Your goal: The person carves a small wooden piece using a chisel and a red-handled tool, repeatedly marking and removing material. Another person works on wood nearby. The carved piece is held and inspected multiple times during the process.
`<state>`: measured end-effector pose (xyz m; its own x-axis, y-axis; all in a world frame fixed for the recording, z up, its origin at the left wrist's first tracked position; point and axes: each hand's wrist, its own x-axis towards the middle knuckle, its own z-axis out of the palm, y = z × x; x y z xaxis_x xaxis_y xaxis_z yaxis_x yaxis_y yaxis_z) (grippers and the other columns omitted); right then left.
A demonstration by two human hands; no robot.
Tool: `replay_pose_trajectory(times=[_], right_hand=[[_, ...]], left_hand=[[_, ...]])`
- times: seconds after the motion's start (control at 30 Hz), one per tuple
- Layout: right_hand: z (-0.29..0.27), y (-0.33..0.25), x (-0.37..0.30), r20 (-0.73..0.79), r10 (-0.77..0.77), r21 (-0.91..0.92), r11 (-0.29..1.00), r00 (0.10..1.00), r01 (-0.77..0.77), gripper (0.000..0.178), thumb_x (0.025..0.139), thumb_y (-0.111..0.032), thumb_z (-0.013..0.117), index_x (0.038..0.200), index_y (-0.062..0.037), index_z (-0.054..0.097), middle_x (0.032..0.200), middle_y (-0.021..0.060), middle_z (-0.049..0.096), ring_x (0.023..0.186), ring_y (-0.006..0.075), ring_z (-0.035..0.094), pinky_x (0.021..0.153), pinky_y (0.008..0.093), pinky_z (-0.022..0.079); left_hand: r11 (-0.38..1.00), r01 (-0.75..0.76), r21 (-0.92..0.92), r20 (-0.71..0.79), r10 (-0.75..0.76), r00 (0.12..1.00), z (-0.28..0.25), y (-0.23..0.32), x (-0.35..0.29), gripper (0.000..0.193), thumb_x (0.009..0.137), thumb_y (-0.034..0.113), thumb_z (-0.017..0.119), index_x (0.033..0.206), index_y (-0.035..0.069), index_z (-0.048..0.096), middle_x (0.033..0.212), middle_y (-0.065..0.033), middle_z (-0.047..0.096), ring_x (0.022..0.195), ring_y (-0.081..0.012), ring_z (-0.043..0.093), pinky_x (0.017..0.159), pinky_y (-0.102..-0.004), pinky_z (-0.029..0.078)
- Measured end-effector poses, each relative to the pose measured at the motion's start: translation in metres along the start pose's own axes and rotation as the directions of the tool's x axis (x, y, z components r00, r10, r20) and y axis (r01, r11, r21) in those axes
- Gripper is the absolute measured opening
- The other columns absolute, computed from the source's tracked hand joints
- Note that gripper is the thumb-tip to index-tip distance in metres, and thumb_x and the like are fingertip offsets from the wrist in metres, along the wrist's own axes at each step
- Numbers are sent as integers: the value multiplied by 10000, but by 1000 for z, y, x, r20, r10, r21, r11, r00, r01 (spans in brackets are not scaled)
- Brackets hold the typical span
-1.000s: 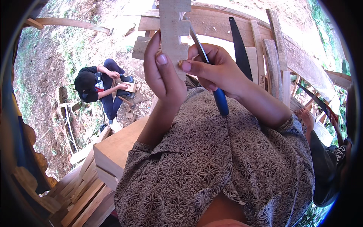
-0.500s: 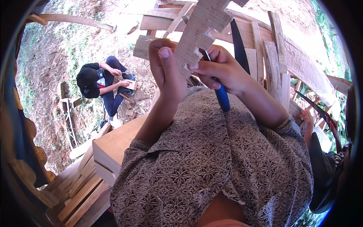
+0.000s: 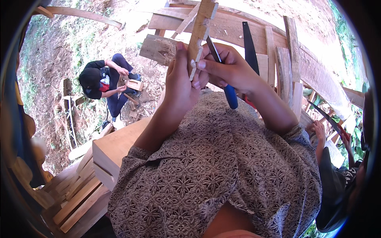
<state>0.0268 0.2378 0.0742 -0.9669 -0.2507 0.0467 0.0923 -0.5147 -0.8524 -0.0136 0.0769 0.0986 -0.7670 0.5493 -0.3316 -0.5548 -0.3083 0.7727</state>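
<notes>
My left hand [image 3: 180, 81] grips the lower end of a notched wooden board [image 3: 199, 29], which stands nearly upright with a narrow edge toward me. Small chipped fibres show along its cut side. My right hand [image 3: 232, 67] is closed around a chisel with a blue handle [image 3: 230, 96]; its narrow metal blade [image 3: 213, 48] points up, close beside the board. The right thumb and fingertips press near the board's lower notches. Part of the chisel is hidden behind my right fingers.
Beyond my right hand a dark saw blade [image 3: 250, 45] rests against wooden planks [image 3: 283, 65]. At left a person [image 3: 105, 81] sits on the ground handling a wooden piece. Another person's hand [image 3: 318, 130] and a red-handled saw [image 3: 329, 119] are at right. Stacked timber [image 3: 83, 200] lies lower left.
The board has turned from showing its broad face to showing its narrow edge. My left fingers now wrap around its lower end. The chisel blade has come more into view.
</notes>
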Motion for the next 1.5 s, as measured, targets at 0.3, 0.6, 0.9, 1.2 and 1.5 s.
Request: replay_pose_trajectory(times=[0.3,0.6,0.9,1.2,1.5], right_hand=[[-31,66,-27,-537,209,246,965,817,-85,466,1055,-264,614,1436,-27,488,722,-33,458,521,38,502,457,192,398],[-22,74,-81,-434,373,293,919,820,-263,795,910,3,510,1651,-109,244,983,68,538,638,110,547,613,272,497],[-47,74,-53,-462,213,-683,535,861,-498,612,888,-58,579,1494,-118,525,1087,155,697,851,211,645,807,330,520],[-42,98,33,-332,112,-845,406,936,-349,355,891,-130,710,1233,-38,680,1137,135,751,1034,247,732,933,363,563],[-38,105,66,-328,120,-828,442,937,-346,293,932,-99,701,1221,-58,675,1164,90,759,1107,217,733,961,351,571]], left_hand=[[960,-114,258,-258,181,949,-84,-40,33,412,1107,484,425,1019,91,509,629,-11,474,500,-91,443,470,-250,359],[755,258,602,-370,-22,929,-249,-102,92,301,1103,370,453,1258,120,517,996,-15,601,777,-94,582,623,-268,517],[603,300,739,-289,-119,950,-342,-142,146,320,1048,265,570,1263,34,619,1060,-73,674,840,-134,664,670,-271,588],[498,24,867,-171,253,952,-332,-171,134,328,922,131,718,1215,-6,661,1072,-145,705,889,-216,716,716,-323,626],[504,16,863,-264,424,866,-298,-185,125,197,884,192,760,1010,51,705,978,-117,667,766,-227,667,719,-350,563]])
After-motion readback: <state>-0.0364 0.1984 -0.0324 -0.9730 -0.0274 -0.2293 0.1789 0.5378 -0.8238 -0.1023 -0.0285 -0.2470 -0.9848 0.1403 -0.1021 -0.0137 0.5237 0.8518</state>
